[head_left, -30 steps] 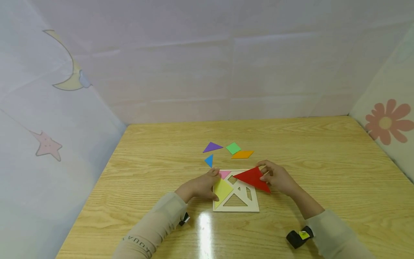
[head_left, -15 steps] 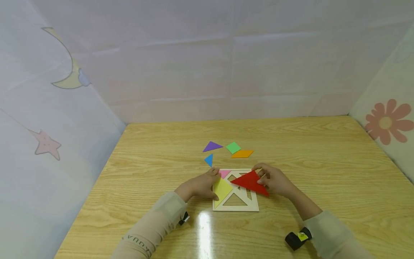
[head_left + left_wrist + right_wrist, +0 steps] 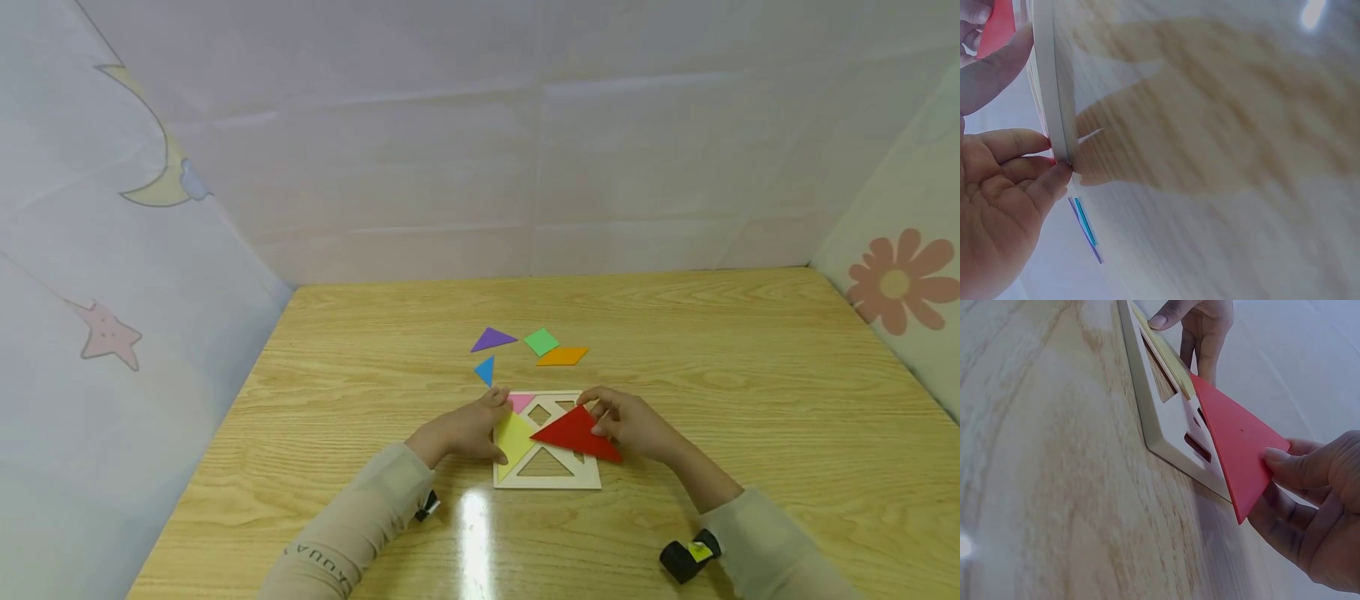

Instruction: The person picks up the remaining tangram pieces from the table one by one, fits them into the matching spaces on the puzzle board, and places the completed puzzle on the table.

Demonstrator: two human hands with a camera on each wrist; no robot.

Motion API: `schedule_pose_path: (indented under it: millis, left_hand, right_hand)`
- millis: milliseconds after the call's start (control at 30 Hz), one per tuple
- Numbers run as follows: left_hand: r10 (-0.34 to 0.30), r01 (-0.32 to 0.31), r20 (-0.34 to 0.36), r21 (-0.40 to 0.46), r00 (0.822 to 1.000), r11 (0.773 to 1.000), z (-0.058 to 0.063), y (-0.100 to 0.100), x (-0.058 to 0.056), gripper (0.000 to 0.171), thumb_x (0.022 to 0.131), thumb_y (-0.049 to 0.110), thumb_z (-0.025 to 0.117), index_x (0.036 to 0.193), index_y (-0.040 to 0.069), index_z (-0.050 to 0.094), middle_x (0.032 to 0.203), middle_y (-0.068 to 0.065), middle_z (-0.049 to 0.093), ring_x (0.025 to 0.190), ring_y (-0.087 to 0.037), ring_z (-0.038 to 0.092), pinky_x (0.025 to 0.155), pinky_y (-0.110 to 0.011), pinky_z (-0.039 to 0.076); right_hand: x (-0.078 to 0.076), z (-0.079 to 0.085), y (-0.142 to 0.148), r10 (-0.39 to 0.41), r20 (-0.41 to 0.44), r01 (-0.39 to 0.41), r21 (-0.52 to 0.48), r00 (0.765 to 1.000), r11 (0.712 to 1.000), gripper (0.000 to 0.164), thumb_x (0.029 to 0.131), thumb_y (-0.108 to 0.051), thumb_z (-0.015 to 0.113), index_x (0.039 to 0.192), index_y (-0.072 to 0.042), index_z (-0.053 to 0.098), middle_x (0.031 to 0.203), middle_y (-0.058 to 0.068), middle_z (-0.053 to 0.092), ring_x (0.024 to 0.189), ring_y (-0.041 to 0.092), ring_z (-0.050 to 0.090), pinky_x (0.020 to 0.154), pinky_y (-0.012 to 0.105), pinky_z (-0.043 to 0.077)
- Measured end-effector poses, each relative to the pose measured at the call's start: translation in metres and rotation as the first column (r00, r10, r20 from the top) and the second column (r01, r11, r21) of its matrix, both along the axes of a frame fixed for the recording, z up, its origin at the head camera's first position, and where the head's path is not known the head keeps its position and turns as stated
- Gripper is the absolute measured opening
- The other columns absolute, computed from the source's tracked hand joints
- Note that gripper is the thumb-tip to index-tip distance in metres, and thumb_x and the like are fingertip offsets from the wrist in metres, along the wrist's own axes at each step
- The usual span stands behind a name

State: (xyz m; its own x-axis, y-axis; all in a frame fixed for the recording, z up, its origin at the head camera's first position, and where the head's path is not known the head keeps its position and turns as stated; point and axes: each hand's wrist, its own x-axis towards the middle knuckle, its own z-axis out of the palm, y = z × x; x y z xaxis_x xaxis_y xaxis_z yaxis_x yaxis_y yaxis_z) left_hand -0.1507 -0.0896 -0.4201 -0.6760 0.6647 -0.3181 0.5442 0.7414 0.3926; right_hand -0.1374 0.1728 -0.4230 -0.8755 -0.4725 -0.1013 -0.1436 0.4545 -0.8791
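Note:
A pale tangram board [image 3: 588, 482] lies on the table, with a yellow triangle [image 3: 517, 437] and a pink triangle [image 3: 521, 403] in it and several cut-outs bare. My left hand [image 3: 468, 429] rests at the board's left edge, fingers and thumb spread. Its thumb touches the yellow triangle's area, and fingertips touch the board's side in the left wrist view. My right hand [image 3: 633, 423] pinches a large red triangle [image 3: 576, 433] between thumb and fingers. The red triangle [image 3: 1235, 440] is tilted above the board's right part, covering some cut-outs; its left tip is near the yellow triangle.
Beyond the board lie a purple triangle [image 3: 492, 339], a blue triangle [image 3: 485, 371], a green square [image 3: 542, 342] and an orange parallelogram [image 3: 563, 357]. The wooden table [image 3: 360, 375] is bordered by a pale fabric backdrop [image 3: 420, 192].
My right hand has brought the red triangle nearer to me and slightly left, over the board. My left hand and the loose pieces have stayed in place.

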Motion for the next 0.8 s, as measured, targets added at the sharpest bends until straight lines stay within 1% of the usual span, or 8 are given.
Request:
schedule_pose_path:
  millis: [333, 600, 800]
  left_hand:
    - [0.002, -0.002, 0.004, 0.004, 1.000, 1.000, 0.0029, 0.0008, 0.0007, 0.081, 0.073, 0.027, 0.069, 0.132, -0.006, 0.025, 0.141, -0.018, 0.009, 0.129, -0.027, 0.004, 0.102, -0.029, 0.013]
    - [0.004, -0.004, 0.004, 0.005, 1.000, 1.000, 0.0018, 0.0007, 0.0004, 0.082, 0.072, 0.027, 0.069, 0.133, -0.006, 0.025, 0.141, -0.018, 0.009, 0.129, -0.027, 0.004, 0.102, -0.029, 0.013]
    - [0.009, -0.009, 0.005, 0.004, 1.000, 1.000, -0.0001, 0.0011, -0.0001, 0.082, 0.072, 0.027, 0.069, 0.133, -0.005, 0.025, 0.141, -0.017, 0.009, 0.129, -0.026, 0.003, 0.102, -0.029, 0.013]
  right_hand:
    - [0.0006, -0.0014, -0.0013, 0.031, -0.012, -0.031, 0.007, 0.999, 0.999, 0.032, 0.079, 0.011, 0.051, 0.109, -0.001, 0.050, 0.083, 0.010, 0.049, 0.060, 0.018, 0.045, 0.048, 0.023, 0.041]
    - [0.0018, -0.0022, -0.0037, 0.035, 0.002, -0.035, 0.032, 0.999, 0.999, 0.032, 0.078, 0.010, 0.051, 0.107, -0.003, 0.053, 0.082, 0.009, 0.049, 0.059, 0.017, 0.045, 0.048, 0.023, 0.042]
    - [0.0026, -0.0030, -0.0058, 0.044, -0.003, -0.044, 0.046, 0.999, 0.998, 0.033, 0.078, 0.011, 0.050, 0.107, -0.004, 0.053, 0.082, 0.008, 0.049, 0.062, 0.018, 0.046, 0.049, 0.023, 0.043]
